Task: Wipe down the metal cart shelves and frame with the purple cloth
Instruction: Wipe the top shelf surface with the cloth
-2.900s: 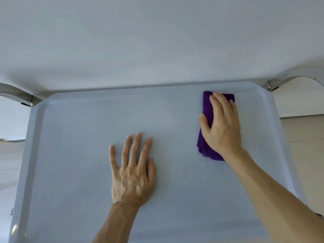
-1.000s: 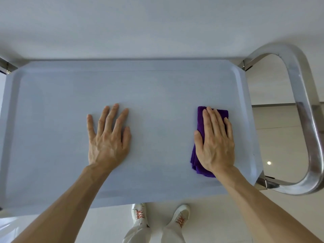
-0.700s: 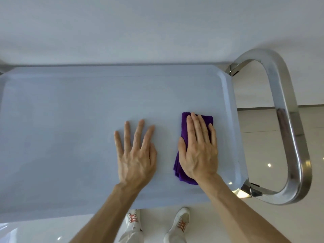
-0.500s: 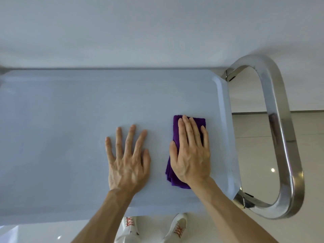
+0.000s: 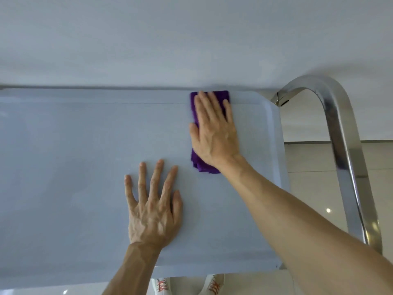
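Observation:
The cart's top shelf (image 5: 74, 156) is a pale grey metal tray that fills most of the view. A folded purple cloth (image 5: 200, 165) lies on it near the far right corner, reaching the far rim. My right hand (image 5: 212, 133) presses flat on the cloth with straight fingers and covers most of it. My left hand (image 5: 154, 205) rests flat on the bare shelf with fingers spread, nearer to me and left of the cloth. The shiny curved frame handle (image 5: 340, 135) loops around the cart's right end.
A white wall (image 5: 191, 39) stands directly behind the cart's far edge. Light tiled floor (image 5: 308, 156) shows through the handle loop on the right. Two white shoes with orange laces (image 5: 187, 286) show below the near edge of the shelf.
My right hand has slid the cloth away from me, from the near right part of the shelf up to its far rim. My left hand stays flat on the shelf.

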